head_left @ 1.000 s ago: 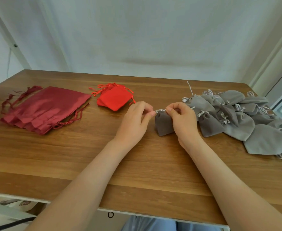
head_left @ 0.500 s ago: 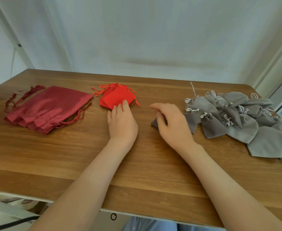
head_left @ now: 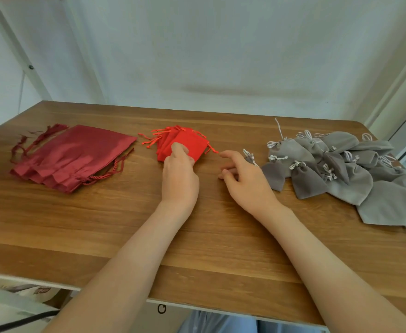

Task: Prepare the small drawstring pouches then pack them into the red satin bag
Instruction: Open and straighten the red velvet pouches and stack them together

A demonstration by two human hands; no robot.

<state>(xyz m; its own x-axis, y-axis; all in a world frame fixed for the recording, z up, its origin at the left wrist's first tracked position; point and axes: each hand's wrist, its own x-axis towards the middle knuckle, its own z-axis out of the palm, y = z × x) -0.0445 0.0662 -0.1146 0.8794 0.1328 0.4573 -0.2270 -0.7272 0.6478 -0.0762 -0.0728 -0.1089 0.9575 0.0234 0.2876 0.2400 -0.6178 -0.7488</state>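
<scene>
Early: left hand (head_left: pixel 179 179) pinches the small red pouches (head_left: pixel 188 143) on the surface (head_left: pixel 125 224), right hand (head_left: pixel 245 182) loose and empty beside the grey pouches (head_left: pixel 346 186); red satin bags (head_left: pixel 77 155) flat at left, apparently nothing packed yet.

open tabletop (head_left: pixel 96 227) near edge, red pouches (head_left: pixel 188 143) centre, grey pouches (head_left: pixel 341 171) crowding right
</scene>
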